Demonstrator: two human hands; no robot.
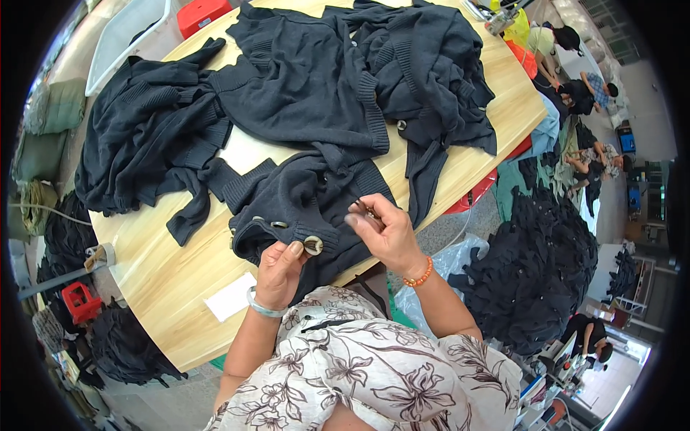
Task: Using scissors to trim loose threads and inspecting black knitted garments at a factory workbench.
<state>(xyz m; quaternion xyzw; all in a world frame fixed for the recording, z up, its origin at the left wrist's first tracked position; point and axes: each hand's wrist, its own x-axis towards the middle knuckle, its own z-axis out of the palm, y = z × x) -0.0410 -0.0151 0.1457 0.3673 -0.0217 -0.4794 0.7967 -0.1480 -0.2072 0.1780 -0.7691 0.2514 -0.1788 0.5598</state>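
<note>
A dark navy knit cardigan (302, 197) lies bunched on the wooden table (165, 280) in front of me. My left hand (279, 271) pinches its ribbed edge right beside a large pale ring-shaped button (313, 245). My right hand (384, 231) is closed over the knit a little to the right, fingers curled around a small thing that I cannot make out. More round buttons (279, 225) show along the same edge.
Several more dark knit garments (309, 79) cover the far half of the table. A white paper slip (230, 296) lies near the front edge. A heap of dark garments (539, 266) sits on the floor to the right; other people sit beyond it.
</note>
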